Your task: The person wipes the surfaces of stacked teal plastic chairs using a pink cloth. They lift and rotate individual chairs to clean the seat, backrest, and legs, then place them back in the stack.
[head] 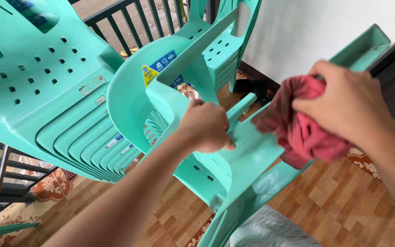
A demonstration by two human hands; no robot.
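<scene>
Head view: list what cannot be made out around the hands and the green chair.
- Left hand: its fingers curl behind the tilted green chair, so the hold itself is hidden.
- Red cloth: partly covered by the right hand and blurred; how it meets the chair is unclear.
- Chair stack: cut off by the top and left edges.
- Patterned grey thing: cut by the bottom edge, unidentifiable.

Both forearms bare to the frame edge, no sleeves; left hand and right hand ungloved
</scene>
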